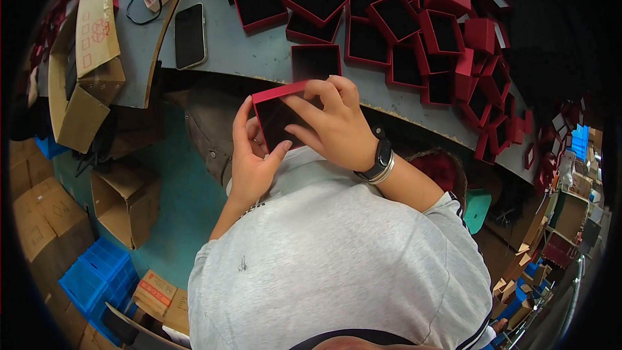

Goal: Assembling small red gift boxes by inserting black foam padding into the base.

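Red box in both hands, black lining inside

Red box (278, 93) is gripped by left hand (251, 167), before grey shirt (350, 240), by table edge. Right hand (338, 123) is half-curled at the opening; whether anything is pinched can't be told. Black lining (271, 122) is already in; full seating unclear. Beyond, on grey table (240, 52), dark-lined boxes (315, 61) are heaped, apparently done. Number left can't be told.

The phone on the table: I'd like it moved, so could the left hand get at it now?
Probably not just yet: the left hand is taken up holding a red box. Otherwise the way looks free; nothing lies on the phone.
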### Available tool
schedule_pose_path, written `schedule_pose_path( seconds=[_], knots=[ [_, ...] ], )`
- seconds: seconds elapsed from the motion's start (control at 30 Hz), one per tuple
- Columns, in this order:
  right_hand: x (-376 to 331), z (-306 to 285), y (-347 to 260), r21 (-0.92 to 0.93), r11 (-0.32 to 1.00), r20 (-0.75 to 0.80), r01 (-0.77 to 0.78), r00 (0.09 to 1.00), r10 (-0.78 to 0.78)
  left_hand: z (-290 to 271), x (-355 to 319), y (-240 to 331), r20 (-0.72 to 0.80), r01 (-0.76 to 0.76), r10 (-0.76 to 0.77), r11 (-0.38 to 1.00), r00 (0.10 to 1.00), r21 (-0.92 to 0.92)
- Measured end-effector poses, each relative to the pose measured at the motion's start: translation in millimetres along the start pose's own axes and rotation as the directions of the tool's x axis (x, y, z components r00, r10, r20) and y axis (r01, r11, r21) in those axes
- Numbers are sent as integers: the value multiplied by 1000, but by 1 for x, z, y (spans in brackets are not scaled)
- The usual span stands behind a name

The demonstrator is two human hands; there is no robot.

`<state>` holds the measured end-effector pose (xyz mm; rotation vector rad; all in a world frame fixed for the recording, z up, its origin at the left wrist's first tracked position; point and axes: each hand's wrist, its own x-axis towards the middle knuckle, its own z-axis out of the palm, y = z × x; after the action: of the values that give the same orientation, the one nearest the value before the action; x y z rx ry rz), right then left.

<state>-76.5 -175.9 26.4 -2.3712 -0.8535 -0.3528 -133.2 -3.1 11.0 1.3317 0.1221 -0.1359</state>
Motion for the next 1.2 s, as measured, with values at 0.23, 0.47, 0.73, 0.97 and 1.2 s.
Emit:
schedule_pose_path(
  seconds=[0.23,0.47,0.73,0.97,1.2],
  knots=[
    [0,2,-12,-39,990,90,-139,986,142,-10,-4,-16,78,-51,31,959,997,277],
    [-2,1,8,204,968,104,-143,987,124,3,-4,-11,41,3,-9,990,999,144],
    [-11,22,19,802,526,-10,-284,873,487,8,-1,-3,43,-14,8,988,999,152],
    [-16,16,25,788,122,486,-603,732,477,5,2,0,24,25,-27,998,999,65],
    [-11,18,6,765,327,365,-555,792,489,3,10,-12,-143,34,-15,991,990,132]
  ],
)
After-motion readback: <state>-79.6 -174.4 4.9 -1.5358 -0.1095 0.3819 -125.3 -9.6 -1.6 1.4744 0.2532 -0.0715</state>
